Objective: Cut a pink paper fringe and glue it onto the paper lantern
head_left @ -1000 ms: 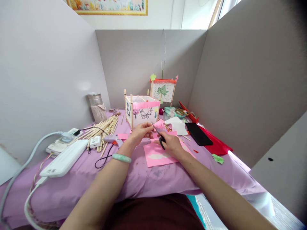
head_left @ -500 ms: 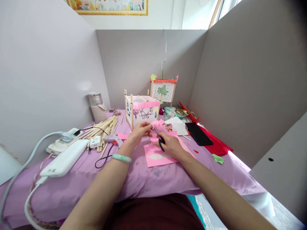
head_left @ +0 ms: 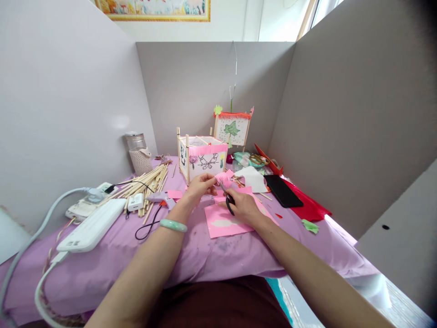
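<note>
Fringed pink paper [head_left: 224, 177] juts out to the right of the left hand's [head_left: 201, 187] fingertips, its left end pinched between thumb and fingers closed together. From where I stand, the right hand [head_left: 243, 206] has its fingers curled round the black handles of the scissors [head_left: 231, 200], the blades reaching past them to the paper (whether they are parted, I cannot tell). Below the fingers, a pink sheet [head_left: 218, 229] lies on the purple cloth [head_left: 196, 255]. Just beyond the left fingertips stands a stick-framed paper box [head_left: 206, 164]; wooden sticks [head_left: 157, 176] lie heaped to their left, a black phone [head_left: 283, 191] well right of the right fingers.
</note>
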